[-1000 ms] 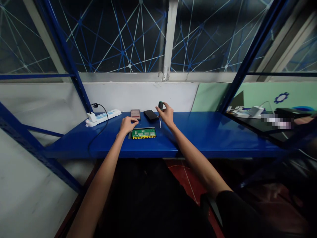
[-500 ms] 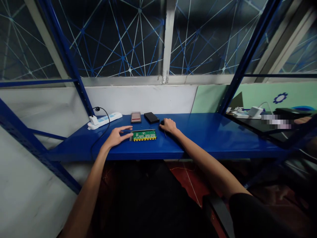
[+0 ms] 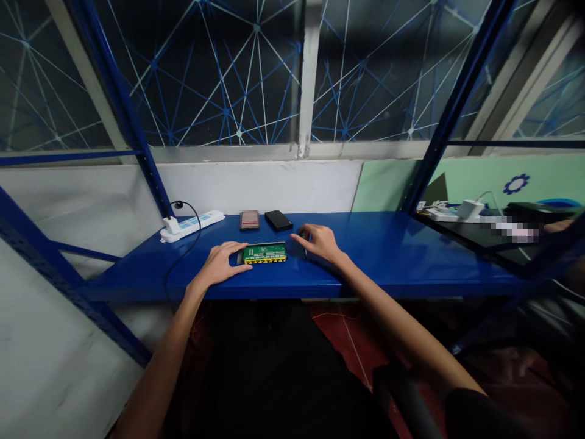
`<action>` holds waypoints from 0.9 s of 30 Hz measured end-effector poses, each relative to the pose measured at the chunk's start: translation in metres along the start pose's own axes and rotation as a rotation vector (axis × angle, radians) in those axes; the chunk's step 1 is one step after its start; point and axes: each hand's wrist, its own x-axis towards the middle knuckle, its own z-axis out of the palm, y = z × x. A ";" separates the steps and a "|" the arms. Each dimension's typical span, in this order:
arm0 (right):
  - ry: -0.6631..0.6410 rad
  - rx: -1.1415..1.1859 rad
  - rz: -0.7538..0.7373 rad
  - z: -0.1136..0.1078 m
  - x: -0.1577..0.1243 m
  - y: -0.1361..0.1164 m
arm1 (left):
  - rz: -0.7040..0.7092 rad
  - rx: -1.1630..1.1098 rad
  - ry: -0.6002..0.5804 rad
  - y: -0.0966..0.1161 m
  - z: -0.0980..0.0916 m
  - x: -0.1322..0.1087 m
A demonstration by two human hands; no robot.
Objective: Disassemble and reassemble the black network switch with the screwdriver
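A green circuit board (image 3: 264, 251) with a row of yellow ports along its front edge lies in a shallow metal tray on the blue table. My left hand (image 3: 221, 263) grips its left end, fingers at the back edge and thumb at the front. To the right of the board, my right hand (image 3: 320, 242) is closed around a slim screwdriver (image 3: 302, 236), of which a bit of green and a thin shaft show. Most of that tool is hidden by my fingers. A black flat case (image 3: 278, 220) rests behind the board, beside a small clear box (image 3: 249, 219) with reddish contents.
On the left of the blue table (image 3: 375, 256) lies a white power strip (image 3: 194, 225); its black cable (image 3: 191, 245) runs over the front edge. Blue shelf posts stand at both sides. At the far right, a person's hand (image 3: 558, 225) shows near a black surface with white plugs.
My left hand has moved right and closed around the board's left end. My right hand has turned and lifted the screwdriver slightly, shifting a little to the right.
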 end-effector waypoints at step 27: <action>-0.073 -0.136 -0.198 0.017 -0.008 -0.023 | 0.097 -0.113 0.197 0.011 0.018 0.006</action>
